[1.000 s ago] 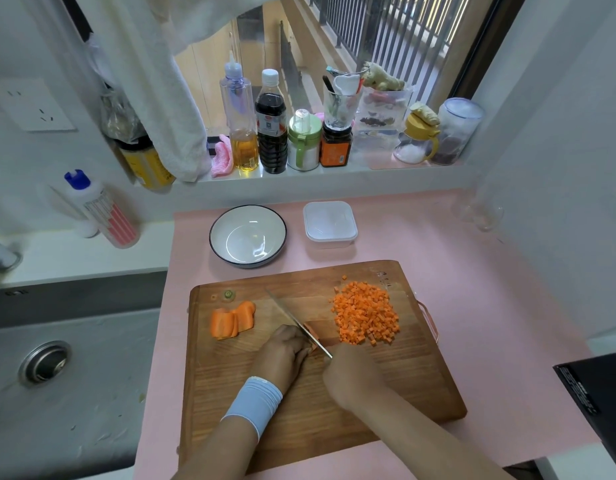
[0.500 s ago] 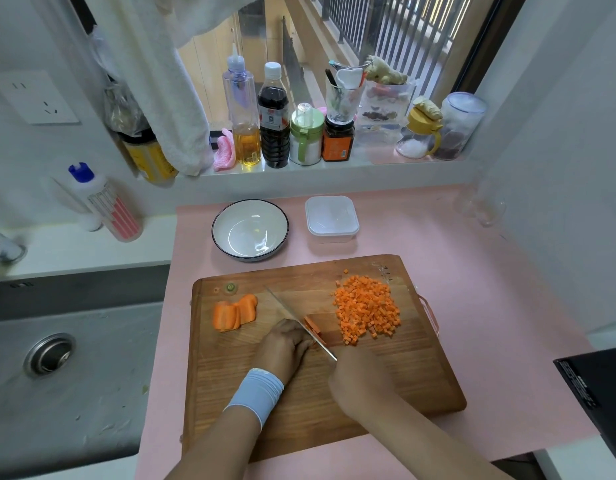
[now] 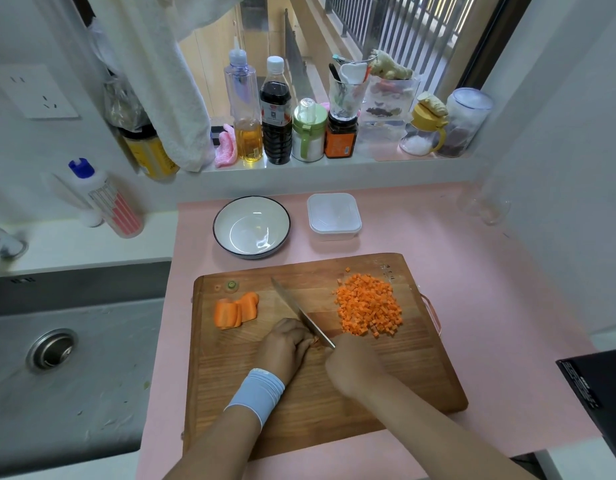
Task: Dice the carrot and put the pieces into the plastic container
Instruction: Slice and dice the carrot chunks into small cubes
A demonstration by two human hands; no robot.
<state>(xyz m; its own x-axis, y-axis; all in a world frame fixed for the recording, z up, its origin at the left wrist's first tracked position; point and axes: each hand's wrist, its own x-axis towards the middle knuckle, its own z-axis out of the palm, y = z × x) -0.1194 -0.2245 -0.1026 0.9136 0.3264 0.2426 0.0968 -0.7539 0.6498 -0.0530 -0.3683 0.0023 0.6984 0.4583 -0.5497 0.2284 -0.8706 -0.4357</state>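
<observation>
Head view: left hand [image 3: 286, 344] curled, fingertips pinning a short carrot stub [image 3: 315, 340] just beside the knife [image 3: 299, 311] blade; right hand [image 3: 351, 365] grips the handle. Diced pile [image 3: 369, 310] lies toward the cutting board [image 3: 334, 410] right edge; plastic container [image 3: 334, 216] near the worktop [image 3: 438, 237] far edge. Risk: with so short a stub, the blade may nick the fingertips.

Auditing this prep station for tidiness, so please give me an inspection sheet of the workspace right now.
Surface: pink countertop bears a wooden cutting board.
Job's things: diced orange carrot pile on the board's right; orange carrot slabs on its left; square clear plastic container behind the board.
Clutter: dark-rimmed white bowl beside the container; sauce bottles behind.
Hands: left hand holds a carrot piece down; right hand grips the steel knife.
Cables: nothing seen.
Surroundings: steel sink at left.
</observation>
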